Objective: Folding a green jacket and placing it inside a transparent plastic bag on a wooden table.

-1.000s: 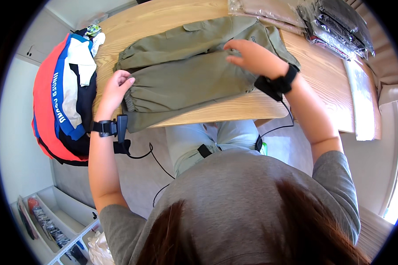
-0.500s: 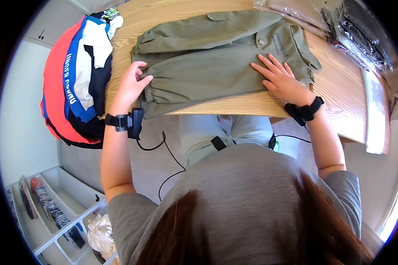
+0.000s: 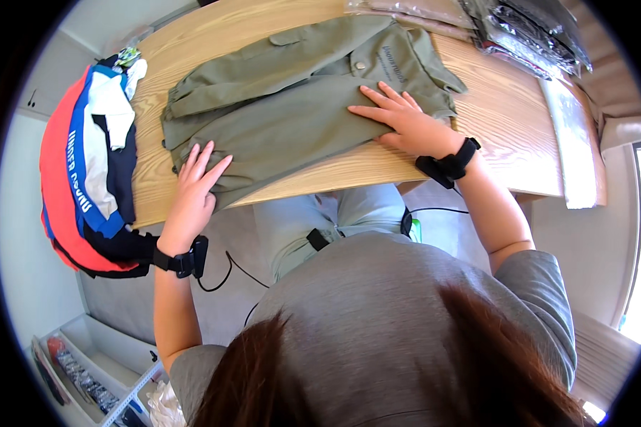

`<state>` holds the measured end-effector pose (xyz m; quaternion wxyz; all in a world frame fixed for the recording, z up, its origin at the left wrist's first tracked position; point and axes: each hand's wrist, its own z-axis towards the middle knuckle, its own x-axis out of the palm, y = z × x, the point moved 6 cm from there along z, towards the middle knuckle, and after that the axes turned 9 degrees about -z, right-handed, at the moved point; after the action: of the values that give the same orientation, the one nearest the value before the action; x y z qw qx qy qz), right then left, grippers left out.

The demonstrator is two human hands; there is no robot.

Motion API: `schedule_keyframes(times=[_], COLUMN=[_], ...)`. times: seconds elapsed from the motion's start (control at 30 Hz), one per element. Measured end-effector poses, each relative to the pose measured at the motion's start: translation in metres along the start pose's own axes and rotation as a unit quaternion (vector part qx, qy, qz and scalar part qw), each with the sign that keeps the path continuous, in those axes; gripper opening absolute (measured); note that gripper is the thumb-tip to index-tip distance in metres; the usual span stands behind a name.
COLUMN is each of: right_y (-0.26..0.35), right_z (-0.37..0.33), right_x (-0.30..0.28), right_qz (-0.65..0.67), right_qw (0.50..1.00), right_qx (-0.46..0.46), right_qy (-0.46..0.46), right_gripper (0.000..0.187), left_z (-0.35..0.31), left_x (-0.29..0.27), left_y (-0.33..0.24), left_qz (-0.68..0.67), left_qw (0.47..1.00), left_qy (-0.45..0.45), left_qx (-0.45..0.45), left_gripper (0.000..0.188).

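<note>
An olive-green garment (image 3: 285,107) lies stretched across the wooden table (image 3: 509,142), its long parts running side by side. It has gathered ends at the left, a flap, a round button and dark print towards the right. Whether it is trousers or a jacket I cannot tell. My left hand (image 3: 196,188) rests flat on its near left end with fingers spread, covering part of the gathered edge. Farther right, my right hand (image 3: 409,124) lies palm down on the cloth below the print, fingers apart. Neither hand grips the fabric.
A pile of red, blue, white and black clothes (image 3: 64,171) hangs over the table's left edge. Plastic-wrapped packages (image 3: 527,35) are stacked at the far right, with clear plastic film (image 3: 566,142) beside them. A divided bin (image 3: 100,356) stands at lower left.
My left hand has gone from the garment's gathered end, fingers curled, to lying flat with fingers spread. The near left cloth looks smoother. The whole view has shifted and tilted.
</note>
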<state>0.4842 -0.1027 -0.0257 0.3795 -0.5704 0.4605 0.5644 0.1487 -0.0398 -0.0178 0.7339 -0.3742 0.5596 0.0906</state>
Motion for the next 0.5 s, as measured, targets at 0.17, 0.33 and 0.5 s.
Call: schedule_keyframes(times=[0.17,0.33,0.5], right_y=[-0.027,-0.084,-0.094], right_z=[-0.019,-0.036,-0.039], right_x=[-0.010,-0.014,-0.027], right_qz=[0.006,-0.038,-0.051], right_qw=[0.998,0.991,0.985], right_qx=[0.055,0.087,0.035], right_qy=[-0.037,-0.096,-0.163], right_gripper=[0.062,0.060,0.047], left_z=[-0.001,0.005,0.009], left_x=[0.001,-0.005,-0.007], left_y=[0.000,-0.008,-0.010], left_qz=[0.008,0.053,0.052], left_qw=[1.000,0.998,0.997], left_qy=[-0.013,0.011,0.037], left_qx=[-0.004,-0.015,-0.042], left_gripper=[0.072,0.077,0.078])
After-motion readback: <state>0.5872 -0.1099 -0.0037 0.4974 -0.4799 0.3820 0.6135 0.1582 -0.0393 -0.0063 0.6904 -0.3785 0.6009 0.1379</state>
